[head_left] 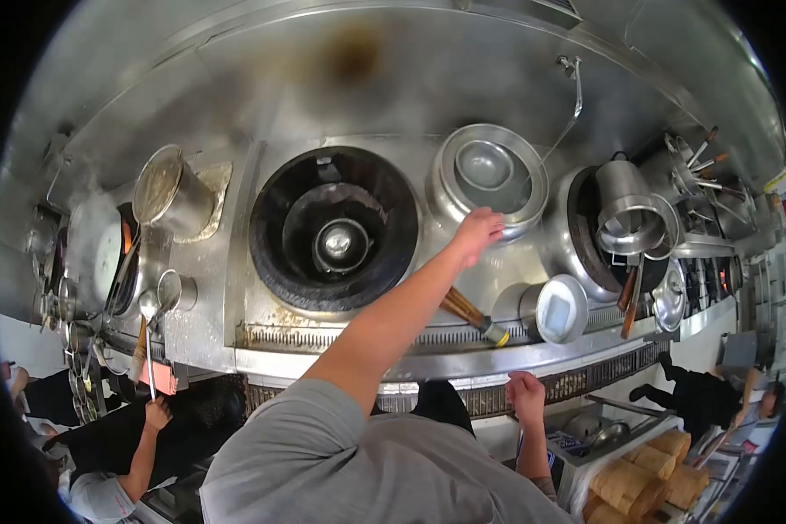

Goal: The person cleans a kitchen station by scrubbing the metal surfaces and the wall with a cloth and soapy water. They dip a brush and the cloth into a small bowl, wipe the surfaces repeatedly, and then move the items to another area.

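Observation:
My left hand [480,234] reaches over the front rim of a round steel pot [535,179], in which a smaller metal bowl [485,166] sits. Its fingers lie partly hidden, and what they hold, if anything, does not show. My right hand [526,395] is curled in front of the counter's front edge, beside my body, with nothing visible in it. Below my left forearm, a bamboo brush [476,316] lies on the steel counter. A metal container [562,309] with something pale inside stands to the brush's right. Left of the pot is a black wok burner [275,240] with a round metal piece at its centre.
At the left, a co-worker's hand [157,414] holds a long ladle [149,336] near a steaming wok [105,253]. A tall steel pot [188,205] stands behind. Stacked pots [629,214] are at the right. Another person [707,400] is farther right, near bamboo steamers [629,485].

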Demonstrator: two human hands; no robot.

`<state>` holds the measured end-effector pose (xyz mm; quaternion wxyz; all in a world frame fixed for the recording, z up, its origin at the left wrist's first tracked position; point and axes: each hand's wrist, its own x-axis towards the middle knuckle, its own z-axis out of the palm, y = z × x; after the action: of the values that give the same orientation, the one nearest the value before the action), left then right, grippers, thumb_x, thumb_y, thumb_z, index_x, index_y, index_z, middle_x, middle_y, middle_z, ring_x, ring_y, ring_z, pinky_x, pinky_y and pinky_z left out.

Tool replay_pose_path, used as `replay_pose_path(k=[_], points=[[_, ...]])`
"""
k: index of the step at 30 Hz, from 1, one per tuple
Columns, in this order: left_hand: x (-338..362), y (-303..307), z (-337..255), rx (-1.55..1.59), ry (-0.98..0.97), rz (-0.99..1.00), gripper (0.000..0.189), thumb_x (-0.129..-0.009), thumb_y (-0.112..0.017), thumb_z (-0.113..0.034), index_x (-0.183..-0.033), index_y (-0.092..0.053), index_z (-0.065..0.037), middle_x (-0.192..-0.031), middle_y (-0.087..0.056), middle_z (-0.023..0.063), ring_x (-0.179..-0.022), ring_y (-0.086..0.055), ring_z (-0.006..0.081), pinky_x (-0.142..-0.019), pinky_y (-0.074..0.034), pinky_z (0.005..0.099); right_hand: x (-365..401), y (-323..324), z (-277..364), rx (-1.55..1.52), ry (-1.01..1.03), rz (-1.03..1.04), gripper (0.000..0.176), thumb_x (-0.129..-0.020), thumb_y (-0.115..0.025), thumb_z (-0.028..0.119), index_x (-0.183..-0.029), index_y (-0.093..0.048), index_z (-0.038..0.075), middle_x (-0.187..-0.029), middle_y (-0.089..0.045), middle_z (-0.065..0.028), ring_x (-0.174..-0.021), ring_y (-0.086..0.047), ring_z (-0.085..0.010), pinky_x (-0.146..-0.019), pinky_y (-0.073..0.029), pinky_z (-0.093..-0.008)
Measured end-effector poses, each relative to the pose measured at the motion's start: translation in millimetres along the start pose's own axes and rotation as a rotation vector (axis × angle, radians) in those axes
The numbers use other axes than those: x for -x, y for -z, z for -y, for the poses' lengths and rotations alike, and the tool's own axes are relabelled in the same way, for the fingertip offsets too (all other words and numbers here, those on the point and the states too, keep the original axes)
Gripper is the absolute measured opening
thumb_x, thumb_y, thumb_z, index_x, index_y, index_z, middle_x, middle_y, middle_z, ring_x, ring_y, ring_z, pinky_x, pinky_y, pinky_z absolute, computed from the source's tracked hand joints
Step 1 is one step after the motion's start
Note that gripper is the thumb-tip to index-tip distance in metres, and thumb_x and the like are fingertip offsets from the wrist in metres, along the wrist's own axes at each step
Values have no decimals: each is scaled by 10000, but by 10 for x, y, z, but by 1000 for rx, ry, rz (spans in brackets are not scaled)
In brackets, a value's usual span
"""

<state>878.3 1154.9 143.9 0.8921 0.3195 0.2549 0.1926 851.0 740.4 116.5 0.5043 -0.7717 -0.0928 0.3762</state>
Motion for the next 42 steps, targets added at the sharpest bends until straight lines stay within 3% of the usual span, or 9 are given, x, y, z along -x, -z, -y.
replay_pose_path(k=[2,8,9,13,20,24,31,36,42], points=[[-617,-88,45,55,-14,-99,686,-1015,-662,-248,-1559,-314,-17,-1400,-513,228,-1251,-578,323,-1014,-541,394,-351,63,264,-2,30,54,156,-1021,-613,127,-1058,-710,11,-811,-681,-39,-635,-604,-82,-552,-490,-249],[-1708,-179,39,242,73,-666,637,-982,-695,-286,-1484,-401,-26,-1266,-582,181,-947,-645,278,-774,-585,402,-1191,190,796,38,20,202,209,-1039,-639,206,-1088,-721,20,-845,-706,-29,-686,-622,-84,-627,-514,-245],[-1800,-234,41,246,17,-804,428,-982,-647,-168,-1329,-525,51,-1148,-641,210,-854,-683,302,-709,-629,416,-1284,207,849,53,21,211,209,-1039,-639,206,-1088,-721,20,-845,-706,-29,-686,-622,-84,-627,-514,-245],[-1896,-89,19,247,-108,-690,290,-972,-447,26,-1191,-555,183,-1134,-652,272,-868,-734,356,-646,-697,393,-1579,254,1092,108,46,246,204,-1042,-638,188,-1097,-722,11,-840,-712,-44,-677,-628,-94,-627,-527,-258],[-1497,-305,-760,486,-216,-446,263,-977,-439,25,-1179,-528,167,-1088,-639,249,-839,-724,343,-703,-697,399,-2379,-202,1880,-83,138,324,164,-1026,-628,146,-1054,-697,0,-816,-684,-62,-649,-636,-140,-596,-523,-286],[-1673,334,-1440,630,-83,-389,249,-996,-428,19,-1186,-522,149,-1071,-639,233,-851,-723,337,-710,-698,395,-2855,-820,2392,-161,259,395,181,-1033,-630,168,-1064,-692,0,-851,-668,-57,-685,-624,-136,-622,-528,-288],[-1116,609,-1885,287,-207,-511,292,-985,-463,-14,-1234,-553,109,-1061,-648,241,-793,-742,347,-610,-678,432,-2631,-1379,2642,-170,233,475,196,-1040,-624,182,-1093,-688,4,-851,-668,-52,-704,-639,-142,-640,-543,-296],[-1039,534,-1538,30,-292,-585,236,-934,-556,-19,-1019,-608,195,-881,-696,259,-657,-747,397,-558,-654,488,-2337,-1153,2121,-193,195,476,211,-1045,-618,193,-1094,-681,-2,-853,-671,-58,-704,-644,-150,-647,-556,-309],[-1035,195,-802,-887,-375,-680,203,-870,-633,-36,-980,-664,132,-961,-739,297,-821,-766,400,-795,-632,452,-1911,-596,1433,-84,63,369,200,-1060,-584,199,-1076,-672,19,-845,-680,-67,-705,-653,-161,-636,-564,-316]])
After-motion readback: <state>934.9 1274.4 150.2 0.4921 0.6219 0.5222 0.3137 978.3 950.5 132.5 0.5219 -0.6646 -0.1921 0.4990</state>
